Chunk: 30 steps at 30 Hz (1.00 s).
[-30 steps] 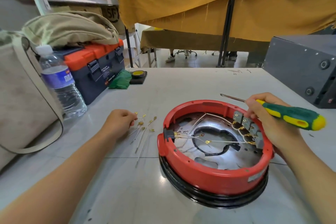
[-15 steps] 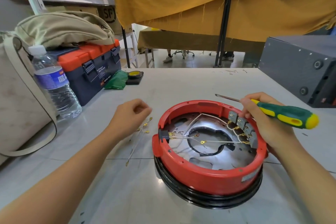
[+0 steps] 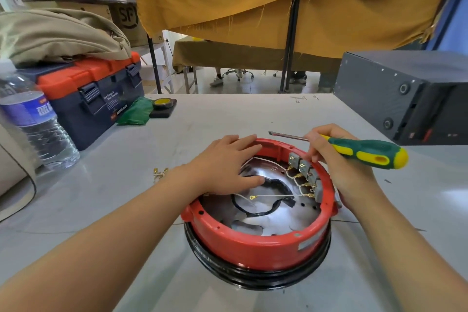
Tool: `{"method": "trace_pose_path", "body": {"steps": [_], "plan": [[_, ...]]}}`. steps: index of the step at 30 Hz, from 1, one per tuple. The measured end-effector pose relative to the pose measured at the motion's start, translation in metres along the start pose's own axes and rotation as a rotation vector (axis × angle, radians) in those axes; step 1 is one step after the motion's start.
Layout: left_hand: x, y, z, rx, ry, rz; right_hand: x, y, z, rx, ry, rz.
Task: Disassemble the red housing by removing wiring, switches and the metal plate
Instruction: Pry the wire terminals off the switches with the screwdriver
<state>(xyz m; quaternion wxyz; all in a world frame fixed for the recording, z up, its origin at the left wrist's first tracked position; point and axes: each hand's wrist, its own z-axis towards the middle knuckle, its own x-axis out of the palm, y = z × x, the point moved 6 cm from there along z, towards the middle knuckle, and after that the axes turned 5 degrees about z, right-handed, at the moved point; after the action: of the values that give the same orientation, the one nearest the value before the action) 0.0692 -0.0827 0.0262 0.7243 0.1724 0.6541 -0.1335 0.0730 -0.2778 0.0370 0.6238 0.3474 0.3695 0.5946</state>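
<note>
Where the left hand (image 3: 225,164) spreads, the red housing (image 3: 255,240) is hidden.

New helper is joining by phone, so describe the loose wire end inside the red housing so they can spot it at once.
Find the red housing in the middle of the table. Over its shiny metal plate, a thin white wire runs left from the row of grey switches. Unlike the other leads, it ends free in a gold ring terminal.

Two hands (image 3: 228,164), one red housing (image 3: 255,243), one screwdriver (image 3: 354,151), one bottle (image 3: 38,129).
</note>
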Motion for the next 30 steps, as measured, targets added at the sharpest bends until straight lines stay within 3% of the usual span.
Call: {"method": "trace_pose_path", "body": {"steps": [10, 20, 24, 30], "plan": [[-0.01, 0.006, -0.003, -0.081, 0.002, 0.173, -0.014, 0.009, 0.003, -0.038, -0.101, 0.015], [-0.024, 0.011, -0.008, -0.211, -0.115, 0.315, -0.024, 0.022, 0.005, -0.065, -0.156, 0.082], [-0.022, 0.014, -0.003, -0.285, -0.072, 0.439, -0.027, 0.027, 0.005, -0.095, -0.151, 0.097], [-0.002, -0.01, 0.009, 0.025, -0.028, 0.123, -0.024, 0.032, 0.003, -0.139, -0.086, 0.05]]}}
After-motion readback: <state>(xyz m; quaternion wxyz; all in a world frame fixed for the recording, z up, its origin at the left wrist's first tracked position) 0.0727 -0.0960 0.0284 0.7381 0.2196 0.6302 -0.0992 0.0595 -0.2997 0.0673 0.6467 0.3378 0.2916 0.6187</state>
